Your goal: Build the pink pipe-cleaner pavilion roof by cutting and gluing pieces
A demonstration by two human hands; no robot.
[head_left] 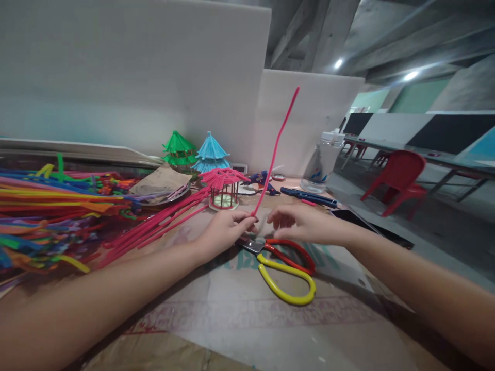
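Note:
My left hand [238,226] pinches the lower end of a pink pipe cleaner [277,144], which rises up and leans to the right. Just to its right hovers my right hand [296,222], fingers curled loosely and apart, with nothing in it that I can see. Below both hands lie scissors with one red and one yellow handle [288,281]; their blade tips are hidden by my left hand. Behind my left hand stands a small pavilion model [224,188] with a pink pipe-cleaner roof and brown posts. A bundle of pink pipe cleaners [154,226] lies left of it.
Piles of coloured pipe cleaners [58,201] fill the left side. A green roofed model [178,149] and a blue one [210,152] stand at the back. Blue pliers [307,197], a glue gun [263,180], a plastic jar [325,159] and a dark phone-like slab [367,226] lie rightward.

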